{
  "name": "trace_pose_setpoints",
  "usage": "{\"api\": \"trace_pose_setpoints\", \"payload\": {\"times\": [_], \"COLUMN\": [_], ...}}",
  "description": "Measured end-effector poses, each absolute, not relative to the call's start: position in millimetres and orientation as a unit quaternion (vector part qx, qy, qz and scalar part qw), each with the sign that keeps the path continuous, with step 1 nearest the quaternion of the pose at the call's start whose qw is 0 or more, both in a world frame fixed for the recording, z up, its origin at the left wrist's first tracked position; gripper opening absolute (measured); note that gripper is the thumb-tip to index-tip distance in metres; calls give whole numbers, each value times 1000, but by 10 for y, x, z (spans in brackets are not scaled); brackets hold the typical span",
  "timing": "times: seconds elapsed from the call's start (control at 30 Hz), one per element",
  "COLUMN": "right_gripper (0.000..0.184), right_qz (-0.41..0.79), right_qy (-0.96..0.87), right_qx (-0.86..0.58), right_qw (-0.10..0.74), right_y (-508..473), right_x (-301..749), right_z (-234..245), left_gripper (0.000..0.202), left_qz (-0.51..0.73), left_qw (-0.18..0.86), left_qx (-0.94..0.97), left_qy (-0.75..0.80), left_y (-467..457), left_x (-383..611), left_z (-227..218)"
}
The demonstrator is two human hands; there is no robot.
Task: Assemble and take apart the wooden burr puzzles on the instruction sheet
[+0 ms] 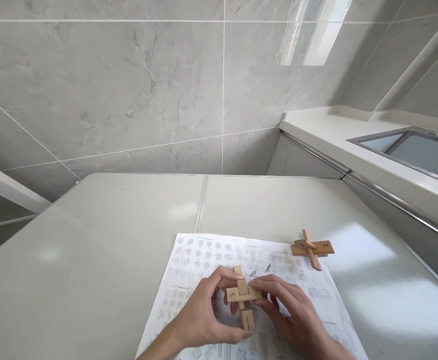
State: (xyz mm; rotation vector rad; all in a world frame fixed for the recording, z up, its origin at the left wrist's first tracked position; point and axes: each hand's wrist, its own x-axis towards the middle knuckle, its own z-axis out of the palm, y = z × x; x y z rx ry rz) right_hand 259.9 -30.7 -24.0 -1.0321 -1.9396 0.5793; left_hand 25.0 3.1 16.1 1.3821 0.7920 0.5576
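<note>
Between my two hands is a light wooden burr puzzle (242, 290), made of notched bars that cross one another. Numbers are marked on its bars. My left hand (207, 312) curls around it, thumb at the lower bar end and index finger by the upper end. With its fingers closed on the right end of the cross bar, my right hand (290, 310) grips the other side. Some fingertips are hidden behind the wood. Under both hands lies a printed sheet (169, 295) covered with small puzzle diagrams.
A second, darker wooden cross puzzle (312, 249) sits at the sheet's upper right corner, with a "2" on one bar. The pale table (91, 260) has a seam across it. A counter (316, 132) with an inset sink (414, 150) stands to the right, and a grey tiled wall (128, 85) rises behind.
</note>
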Motion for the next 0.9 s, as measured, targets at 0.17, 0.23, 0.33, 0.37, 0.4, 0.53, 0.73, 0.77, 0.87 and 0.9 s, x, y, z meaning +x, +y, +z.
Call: {"api": "trace_pose_setpoints", "payload": {"times": [0.17, 0.23, 0.33, 0.37, 0.4, 0.53, 0.73, 0.77, 0.87, 0.9], "right_gripper": [20, 19, 19, 20, 22, 23, 23, 22, 20, 19], "right_qz": [205, 206, 215, 220, 225, 251, 278, 279, 283, 286], "right_qy": [-778, -775, -772, -771, -769, -758, -751, -750, -747, -745], "right_qx": [-420, -417, -404, -401, -400, -413, -410, -411, -415, -416], "right_qw": [421, 429, 442, 444, 444, 438, 437, 437, 436, 436], "right_y": [-311, -303, -289, -286, -284, -285, -297, -301, -314, -318], "right_x": [2589, 2581, 2570, 2567, 2566, 2564, 2571, 2573, 2576, 2575], "right_z": [-231, -209, -176, -170, -168, -187, -212, -211, -200, -195], "left_gripper": [64, 64, 65, 65, 64, 59, 59, 59, 57, 57], "left_qz": [252, 251, 246, 246, 245, 242, 236, 237, 244, 245], "left_qw": [682, 676, 667, 666, 667, 673, 661, 663, 669, 672], "left_qx": [595, 603, 613, 614, 613, 607, 620, 620, 613, 610], "left_qy": [341, 343, 345, 345, 345, 346, 350, 347, 341, 341], "left_y": [23, 24, 29, 32, 36, 57, 64, 60, 48, 45], "left_x": [239, 235, 233, 233, 233, 233, 237, 239, 245, 247], "left_z": [125, 110, 108, 115, 127, 188, 215, 214, 213, 214]}}
